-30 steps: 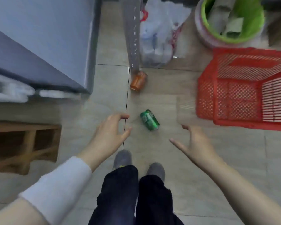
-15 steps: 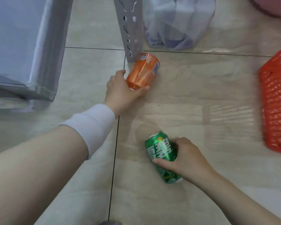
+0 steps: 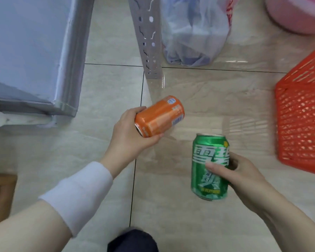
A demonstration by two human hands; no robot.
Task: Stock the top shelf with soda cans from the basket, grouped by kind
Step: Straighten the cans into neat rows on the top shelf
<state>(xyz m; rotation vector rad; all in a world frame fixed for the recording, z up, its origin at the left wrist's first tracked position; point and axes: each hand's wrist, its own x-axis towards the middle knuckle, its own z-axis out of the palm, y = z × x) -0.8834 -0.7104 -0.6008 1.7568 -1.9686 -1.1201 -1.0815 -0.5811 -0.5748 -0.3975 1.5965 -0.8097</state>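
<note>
I see the left hand (image 3: 129,135) holding an orange can (image 3: 159,116) tipped on its side. The right hand (image 3: 244,171) holds a green can (image 3: 209,166) almost straight up. Both are over the tile floor (image 3: 198,99). A red basket (image 3: 302,120) sits on the right. A plastic bag (image 3: 193,31) is beside a gray post (image 3: 149,39).

Floor (image 3: 102,146): glossy beige tiles with dark grout lines, one running front to back and one crosswise.

On it:
- Grey perforated post (image 3: 149,42), its foot beside the grout crossing.
- Translucent plastic bag (image 3: 193,33), slumped just right of the post.
- Red mesh basket (image 3: 302,124) at the right edge, partly out of frame.
- Pink tub (image 3: 295,13) in the top right corner, mostly cut off.
- Wooden piece (image 3: 0,195) at the lower left edge; whether it touches the floor cannot be told.
</note>
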